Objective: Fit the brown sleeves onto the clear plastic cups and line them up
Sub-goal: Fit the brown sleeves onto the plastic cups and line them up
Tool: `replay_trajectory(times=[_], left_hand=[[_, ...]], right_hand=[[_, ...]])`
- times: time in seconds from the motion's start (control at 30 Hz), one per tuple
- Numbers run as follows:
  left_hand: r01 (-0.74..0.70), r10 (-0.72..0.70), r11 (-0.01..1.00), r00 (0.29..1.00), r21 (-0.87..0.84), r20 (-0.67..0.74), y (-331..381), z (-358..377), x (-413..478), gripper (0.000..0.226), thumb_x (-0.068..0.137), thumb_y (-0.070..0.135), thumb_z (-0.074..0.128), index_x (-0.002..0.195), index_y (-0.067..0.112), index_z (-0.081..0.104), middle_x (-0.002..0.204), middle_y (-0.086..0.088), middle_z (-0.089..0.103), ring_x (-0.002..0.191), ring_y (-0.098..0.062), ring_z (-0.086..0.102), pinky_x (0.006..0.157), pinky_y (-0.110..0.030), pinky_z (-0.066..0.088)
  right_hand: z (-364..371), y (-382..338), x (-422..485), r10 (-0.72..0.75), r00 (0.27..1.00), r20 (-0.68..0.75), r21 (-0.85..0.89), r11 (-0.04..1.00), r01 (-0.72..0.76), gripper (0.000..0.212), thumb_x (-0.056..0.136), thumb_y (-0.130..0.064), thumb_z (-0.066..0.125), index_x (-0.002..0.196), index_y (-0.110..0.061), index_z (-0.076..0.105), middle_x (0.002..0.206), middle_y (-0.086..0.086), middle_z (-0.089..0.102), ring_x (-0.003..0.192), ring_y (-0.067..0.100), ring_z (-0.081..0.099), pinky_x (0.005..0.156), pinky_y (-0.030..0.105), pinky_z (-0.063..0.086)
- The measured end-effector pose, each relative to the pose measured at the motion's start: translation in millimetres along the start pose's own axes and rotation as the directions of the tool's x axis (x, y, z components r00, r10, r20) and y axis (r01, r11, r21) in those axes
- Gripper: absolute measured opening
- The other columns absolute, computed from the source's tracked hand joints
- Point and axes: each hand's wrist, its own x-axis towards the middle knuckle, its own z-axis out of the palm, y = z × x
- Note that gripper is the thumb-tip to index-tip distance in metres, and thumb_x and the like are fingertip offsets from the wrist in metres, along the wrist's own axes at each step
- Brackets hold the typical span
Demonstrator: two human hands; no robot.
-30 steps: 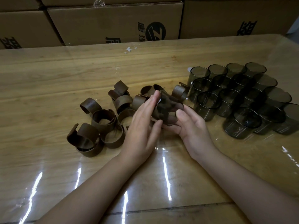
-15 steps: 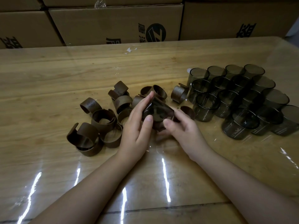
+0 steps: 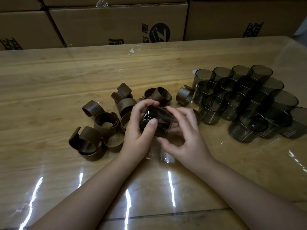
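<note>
The table (image 3: 66,77) is light wood with visible grain, covered by a clear glossy film that reflects bright streaks. The sleeves (image 3: 106,123) are brown with a matt, faintly grained surface. The cups (image 3: 249,100) are smoky transparent plastic, smooth and glossy. The cup in hand (image 3: 159,122) shows sharp highlights. The boxes (image 3: 99,22) behind are matt brown cardboard with black print.

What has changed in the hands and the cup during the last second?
The left hand, flat against the cup a second ago, now curls round it with the thumb on top. The right hand keeps holding its other side. The loose sleeves and standing cups stayed in place.
</note>
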Motion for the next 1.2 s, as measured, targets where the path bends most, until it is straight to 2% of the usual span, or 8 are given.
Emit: replay_trajectory(times=[0.2,0.4,0.57,0.7,0.8,0.9,1.0,1.2], left_hand=[[0.132,-0.130,0.983,0.991,-0.126,0.023,-3,0,1,0.042,0.087,0.034,0.047,0.127,0.021,0.048,0.126,0.003,0.056,0.120,-0.009,0.053,0.093,-0.019,0.044],[0.327,-0.331,0.853,0.942,-0.407,0.064,-3,-2,-1,0.042,0.081,0.038,0.052,0.121,0.025,0.057,0.122,-0.001,0.063,0.120,-0.021,0.057,0.093,-0.033,0.049],[0.359,-0.327,0.898,0.932,-0.254,0.160,3,-1,-6,0.029,0.099,0.019,0.035,0.101,0.024,0.064,0.100,0.012,0.070,0.100,-0.003,0.064,0.080,-0.013,0.049],[0.339,-0.332,0.914,0.941,-0.223,0.068,13,20,-9,0.029,0.094,0.024,0.033,0.098,0.013,0.060,0.084,0.006,0.066,0.082,0.007,0.061,0.070,-0.007,0.045],[0.279,-0.282,0.939,0.959,-0.201,0.015,16,26,-9,0.030,0.094,0.027,0.037,0.102,0.007,0.057,0.090,0.004,0.060,0.082,0.008,0.059,0.071,-0.008,0.044],[0.188,-0.191,0.974,0.982,-0.125,-0.013,15,24,-13,0.029,0.090,0.040,0.038,0.106,0.021,0.053,0.097,0.006,0.059,0.088,0.006,0.058,0.077,-0.010,0.044],[0.091,-0.091,0.996,0.996,0.000,-0.015,10,22,-13,0.026,0.089,0.040,0.038,0.113,0.030,0.045,0.107,0.008,0.055,0.096,0.006,0.055,0.082,-0.010,0.043],[-0.115,0.110,0.977,0.993,0.181,0.036,2,19,-11,0.045,0.095,0.057,0.037,0.125,0.024,0.041,0.120,0.001,0.044,0.112,-0.008,0.050,0.093,-0.015,0.040]], right_hand=[[-3,-1,4,-0.159,0.987,0.000,-0.269,0.951,0.153,0.062,0.082,-0.021,0.066,0.135,0.004,0.044,0.127,0.016,0.044,0.120,0.018,0.046,0.102,0.024,0.043],[-5,5,6,-0.366,0.923,0.117,-0.400,0.834,0.381,0.058,0.082,-0.006,0.069,0.134,-0.010,0.041,0.135,0.010,0.034,0.135,0.026,0.038,0.113,0.035,0.033],[-4,1,5,-0.455,0.879,0.142,-0.341,0.811,0.475,0.053,0.084,-0.023,0.064,0.130,-0.010,0.041,0.128,0.008,0.038,0.124,0.024,0.044,0.107,0.034,0.037],[7,-5,8,-0.322,0.942,-0.089,-0.178,0.936,0.303,0.036,0.083,-0.025,0.054,0.116,-0.011,0.046,0.119,0.007,0.049,0.112,0.019,0.050,0.098,0.033,0.040],[9,-4,9,-0.254,0.958,-0.132,-0.076,0.966,0.246,0.028,0.085,-0.023,0.050,0.110,-0.011,0.046,0.113,0.012,0.054,0.107,0.023,0.053,0.093,0.036,0.043],[9,-4,6,-0.236,0.961,-0.144,-0.058,0.972,0.230,0.029,0.088,-0.024,0.047,0.113,-0.009,0.049,0.118,0.010,0.051,0.113,0.020,0.051,0.097,0.033,0.040],[15,-9,3,-0.040,0.977,-0.209,0.065,0.996,0.055,0.028,0.091,-0.026,0.042,0.116,-0.015,0.050,0.124,0.011,0.050,0.119,0.017,0.048,0.101,0.029,0.039],[14,-19,5,0.333,0.941,-0.055,0.524,0.812,-0.256,0.034,0.090,-0.042,0.040,0.120,-0.031,0.049,0.113,-0.021,0.060,0.111,0.002,0.057,0.090,0.019,0.047]])
